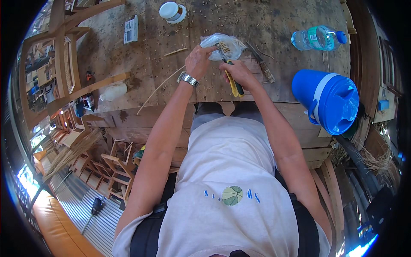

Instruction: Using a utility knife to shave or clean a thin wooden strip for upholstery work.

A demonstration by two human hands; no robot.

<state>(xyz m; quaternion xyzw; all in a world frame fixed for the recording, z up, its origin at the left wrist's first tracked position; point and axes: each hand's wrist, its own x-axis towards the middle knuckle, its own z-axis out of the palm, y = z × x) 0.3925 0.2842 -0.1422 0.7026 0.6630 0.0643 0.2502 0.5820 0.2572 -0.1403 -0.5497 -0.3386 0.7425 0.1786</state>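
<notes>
with right hand [239, 73] wrapped round the handles of yellow-and-black pliers [234, 87] and left hand [199, 60] partly curled beside their tips, cannot tell whether pinching anything. seems to be nipping small tan pieces [224, 46] at the clear plastic bag [236, 48] lying on the counter [147, 58], just beyond the right hand. probably calls next for steadying a piece and squeezing with control.

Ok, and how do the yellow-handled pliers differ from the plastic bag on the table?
The pliers are yellow and black; the plastic bag is clear. The pliers are long and narrow, the bag wide and crumpled. The pliers are in the right hand, while the bag lies on the table. Both are near the left hand.
</notes>
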